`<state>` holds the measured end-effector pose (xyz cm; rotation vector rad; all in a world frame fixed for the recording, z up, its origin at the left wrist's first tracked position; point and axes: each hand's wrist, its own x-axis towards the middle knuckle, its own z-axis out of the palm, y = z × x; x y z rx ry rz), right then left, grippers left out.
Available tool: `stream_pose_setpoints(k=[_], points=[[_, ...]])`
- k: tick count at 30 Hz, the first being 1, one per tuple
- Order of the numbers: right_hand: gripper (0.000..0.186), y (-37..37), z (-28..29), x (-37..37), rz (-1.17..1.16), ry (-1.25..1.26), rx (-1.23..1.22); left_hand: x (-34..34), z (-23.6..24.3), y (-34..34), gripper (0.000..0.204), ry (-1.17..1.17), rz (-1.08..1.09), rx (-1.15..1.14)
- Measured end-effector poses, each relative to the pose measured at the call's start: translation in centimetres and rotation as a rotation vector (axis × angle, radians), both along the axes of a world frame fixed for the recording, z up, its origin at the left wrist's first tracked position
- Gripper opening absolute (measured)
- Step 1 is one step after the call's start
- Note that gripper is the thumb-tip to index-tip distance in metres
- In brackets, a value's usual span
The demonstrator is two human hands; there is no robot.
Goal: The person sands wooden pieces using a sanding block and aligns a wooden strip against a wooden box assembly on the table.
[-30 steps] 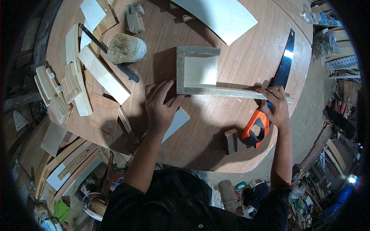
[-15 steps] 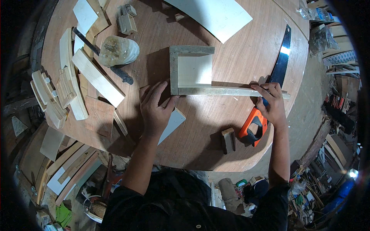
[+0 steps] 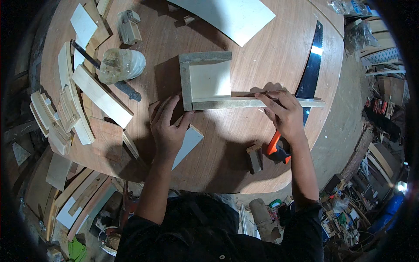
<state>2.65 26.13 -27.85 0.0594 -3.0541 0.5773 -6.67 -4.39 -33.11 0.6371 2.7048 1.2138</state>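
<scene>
A small wooden box frame (image 3: 186,85) with a pale panel inside lies on the table. Along its near side runs a long, narrow wooden strip (image 3: 222,103) that reaches well past the box to the right. At the near left corner my left hand (image 3: 168,129) grips the box, its thumb by the strip's end and its fingers along the left side. My right hand (image 3: 286,114) holds the strip right of the box, fingers over the top and thumb on the near side. Under the strip's right end lies a handsaw (image 3: 310,70), its orange and black handle partly hidden by my right hand.
A wooden block (image 3: 254,159) stands near the table's front edge. A white triangular offcut (image 3: 188,146) lies by my left forearm. At left are a cloudy plastic jar (image 3: 126,65), a hammer (image 3: 85,53) and several wood pieces (image 3: 102,94). A white sheet (image 3: 235,19) lies at the back.
My right hand has slid left along the strip, closer to the box. The left hand keeps its place at the corner. The whole view has shifted slightly.
</scene>
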Motion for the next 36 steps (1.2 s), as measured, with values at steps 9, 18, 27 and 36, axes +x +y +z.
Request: stream_pose_setpoints(k=[9,18,27,36], points=[[0.039,4.3,6.8,3.9,-0.189,0.085,-0.019,9.0,5.3,4.6,0.025,-0.189,-0.283,0.321],[0.038,7.0,11.4,11.3,-0.361,0.053,-0.011,12.5,4.5,17.2,0.067,0.013,-0.735,-0.14],[0.034,7.2,13.0,15.0,-0.31,0.126,-0.081,14.4,0.4,24.5,0.041,0.037,-0.466,0.088],[0.039,4.2,12.4,11.3,-0.215,0.054,-0.147,8.2,2.4,26.3,0.064,0.1,-0.428,0.08]])
